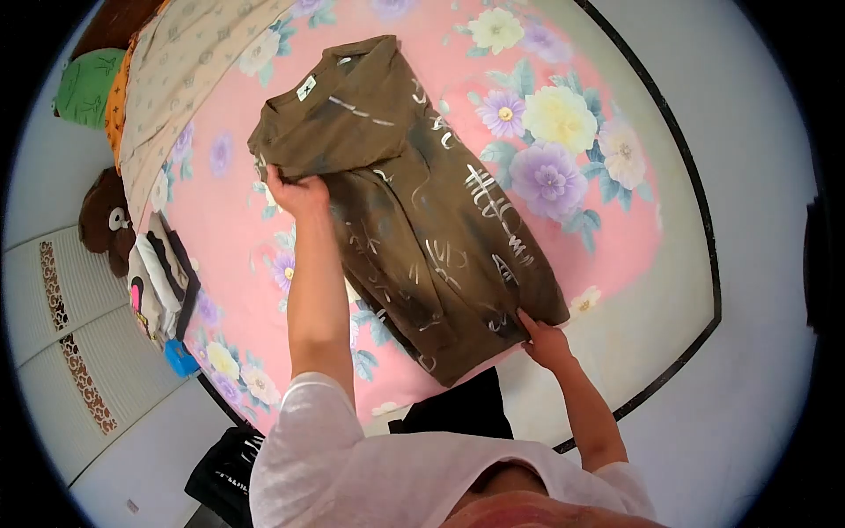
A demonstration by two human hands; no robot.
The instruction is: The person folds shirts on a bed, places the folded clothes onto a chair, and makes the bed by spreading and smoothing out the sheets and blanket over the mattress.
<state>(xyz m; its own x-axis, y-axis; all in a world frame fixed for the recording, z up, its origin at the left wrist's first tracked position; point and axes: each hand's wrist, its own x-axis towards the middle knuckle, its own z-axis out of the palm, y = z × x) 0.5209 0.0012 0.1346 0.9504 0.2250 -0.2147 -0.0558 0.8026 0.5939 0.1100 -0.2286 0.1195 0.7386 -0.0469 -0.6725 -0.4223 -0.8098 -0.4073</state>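
A brown long-sleeved top (414,220) with white scribble-like marks lies on the bed, its neckline and white label toward the far left. A sleeve runs down along its body, and the sides look folded inward. My left hand (299,194) is closed on the fabric at the left edge near the shoulder, the fingertips partly hidden by cloth. Down at the lower right corner, my right hand (547,345) pinches the edge near the hem, thumb on top.
A pink floral sheet (238,202) covers the bed, which has a dark edge at right. Folded clothes (163,277) stand at the left beside a brown plush toy (106,220) and a blue item (180,358). Black cloth (462,409) lies near my body; a green cushion (91,86) sits far left.
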